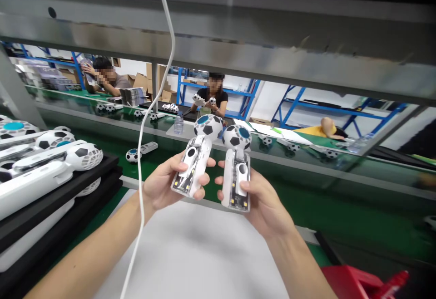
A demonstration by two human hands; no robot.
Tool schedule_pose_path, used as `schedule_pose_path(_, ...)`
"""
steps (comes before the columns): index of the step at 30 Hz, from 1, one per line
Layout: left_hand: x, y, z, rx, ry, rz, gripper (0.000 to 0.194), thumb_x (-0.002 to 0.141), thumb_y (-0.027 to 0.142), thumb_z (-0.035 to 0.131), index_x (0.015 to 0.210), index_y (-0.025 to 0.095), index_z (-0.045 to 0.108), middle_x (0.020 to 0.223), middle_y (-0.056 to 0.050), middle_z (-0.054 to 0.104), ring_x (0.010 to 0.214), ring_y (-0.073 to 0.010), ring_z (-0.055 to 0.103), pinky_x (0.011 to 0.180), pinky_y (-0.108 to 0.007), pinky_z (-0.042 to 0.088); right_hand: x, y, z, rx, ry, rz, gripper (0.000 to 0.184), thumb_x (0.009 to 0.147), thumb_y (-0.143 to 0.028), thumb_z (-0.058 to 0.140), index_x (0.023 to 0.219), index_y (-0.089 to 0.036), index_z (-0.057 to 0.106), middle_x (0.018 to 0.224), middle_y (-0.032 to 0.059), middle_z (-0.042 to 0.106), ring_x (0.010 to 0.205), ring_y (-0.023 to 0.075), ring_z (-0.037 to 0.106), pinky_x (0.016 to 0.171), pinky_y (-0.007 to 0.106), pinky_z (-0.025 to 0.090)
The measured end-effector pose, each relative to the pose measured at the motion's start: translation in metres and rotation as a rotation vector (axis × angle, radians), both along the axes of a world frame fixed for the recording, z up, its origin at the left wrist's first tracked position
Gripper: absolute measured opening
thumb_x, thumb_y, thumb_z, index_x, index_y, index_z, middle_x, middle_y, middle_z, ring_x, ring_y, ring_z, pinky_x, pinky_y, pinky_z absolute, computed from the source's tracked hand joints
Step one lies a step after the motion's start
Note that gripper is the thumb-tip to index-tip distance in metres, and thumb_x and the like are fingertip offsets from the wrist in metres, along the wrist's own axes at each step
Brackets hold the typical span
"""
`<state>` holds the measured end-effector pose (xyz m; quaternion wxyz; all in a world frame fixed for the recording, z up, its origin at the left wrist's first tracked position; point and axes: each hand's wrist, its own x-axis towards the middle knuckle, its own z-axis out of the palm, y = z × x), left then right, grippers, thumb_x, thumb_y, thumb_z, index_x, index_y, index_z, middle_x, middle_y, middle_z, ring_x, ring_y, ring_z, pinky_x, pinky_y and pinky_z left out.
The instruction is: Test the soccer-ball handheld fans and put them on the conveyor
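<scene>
The left hand (pixel 166 178) pinches one white plastic handheld device with a black-and-white football-patterned head (pixel 199 156); the right hand (pixel 260 194) pinches a matching second device (pixel 235 167), side by side above a pale, smooth bench (pixel 218 253); both heads are already joined to their handles; circuitry shows on both fronts, whether covered I cannot tell; one similar device (pixel 132 155) lies beyond; at left, flat black trays (pixel 98 172), at least two, bear others, too overlapped to count.

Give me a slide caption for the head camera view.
Left hand and right hand each hold a football-headed device, with black trays of similar ones at left.
</scene>
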<state>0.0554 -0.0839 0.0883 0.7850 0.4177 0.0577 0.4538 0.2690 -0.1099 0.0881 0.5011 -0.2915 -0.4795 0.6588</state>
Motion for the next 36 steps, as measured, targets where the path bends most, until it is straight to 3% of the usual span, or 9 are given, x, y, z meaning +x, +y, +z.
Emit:
schedule_pose_path(3, 0.002, -0.001, -0.001, 0.022, 0.002, -0.011, 0.03, 0.077, 0.018, 0.062, 0.107, 0.015, 0.062, 0.109, -0.01, 0.068, 0.066, -0.0123, 0.06, 0.053, -0.026, 0.055, 0.001, -0.001, 0.001, 0.023, 0.02, 0.024, 0.046, 0.078, -0.031, 0.068, 0.121, -0.019, 0.061, 0.089, 0.007, 0.072, 0.071, 0.0228, 0.069, 0.068, 0.038, 0.057)
schedule_pose_path(6, 0.006, -0.003, -0.001, 0.084, 0.133, 0.095, 0.034, 0.077, 0.016, 0.064, 0.11, 0.019, 0.055, 0.1, -0.006, 0.068, 0.072, -0.0177, 0.066, 0.063, -0.035, 0.059, -0.003, 0.0, -0.005, 0.1, -0.041, -0.033, 0.045, 0.079, -0.028, 0.066, 0.122, -0.02, 0.055, 0.09, 0.0064, 0.071, 0.077, 0.0226, 0.068, 0.072, 0.037, 0.058)
schedule_pose_path(11, 0.011, -0.01, 0.005, 0.167, 0.3, 0.311, 0.058, 0.07, 0.008, 0.069, 0.117, 0.026, 0.038, 0.097, 0.0, 0.067, 0.074, -0.0199, 0.072, 0.065, -0.033, 0.06, -0.011, -0.003, -0.013, 0.32, -0.202, -0.221, 0.059, 0.084, -0.022, 0.063, 0.137, -0.028, 0.038, 0.125, 0.0068, 0.06, 0.099, 0.0215, 0.066, 0.082, 0.036, 0.058)
schedule_pose_path(15, 0.01, -0.014, 0.009, 0.187, 0.306, 0.291, 0.056, 0.069, 0.008, 0.068, 0.113, 0.025, 0.038, 0.101, -0.002, 0.066, 0.077, -0.0202, 0.071, 0.064, -0.033, 0.06, -0.012, -0.01, -0.008, 0.347, -0.244, -0.178, 0.065, 0.087, -0.025, 0.059, 0.145, -0.028, 0.029, 0.119, 0.0087, 0.061, 0.092, 0.0221, 0.066, 0.081, 0.039, 0.058)
schedule_pose_path(23, 0.008, -0.019, 0.011, 0.187, 0.312, 0.26, 0.056, 0.069, 0.011, 0.07, 0.115, 0.025, 0.041, 0.097, -0.001, 0.063, 0.072, -0.0167, 0.067, 0.061, -0.03, 0.058, -0.005, -0.012, -0.004, 0.36, -0.351, -0.19, 0.065, 0.086, -0.033, 0.056, 0.144, -0.028, 0.028, 0.124, 0.0108, 0.06, 0.096, 0.0254, 0.067, 0.077, 0.039, 0.06)
schedule_pose_path(30, 0.008, -0.02, 0.01, 0.19, 0.268, 0.208, 0.064, 0.066, 0.009, 0.076, 0.117, 0.025, 0.04, 0.102, -0.001, 0.061, 0.077, -0.0176, 0.069, 0.066, -0.031, 0.059, -0.002, -0.012, 0.0, 0.289, -0.171, -0.07, 0.071, 0.081, -0.028, 0.067, 0.144, -0.028, 0.033, 0.101, 0.0053, 0.067, 0.082, 0.0213, 0.067, 0.071, 0.035, 0.059)
schedule_pose_path(36, 0.008, -0.02, 0.01, 0.198, 0.256, 0.217, 0.06, 0.07, 0.01, 0.076, 0.116, 0.023, 0.041, 0.098, -0.002, 0.063, 0.075, -0.0167, 0.069, 0.066, -0.029, 0.059, -0.004, -0.014, 0.001, 0.284, -0.161, -0.068, 0.077, 0.085, -0.025, 0.067, 0.15, -0.031, 0.026, 0.122, 0.0078, 0.061, 0.098, 0.0238, 0.067, 0.078, 0.036, 0.06)
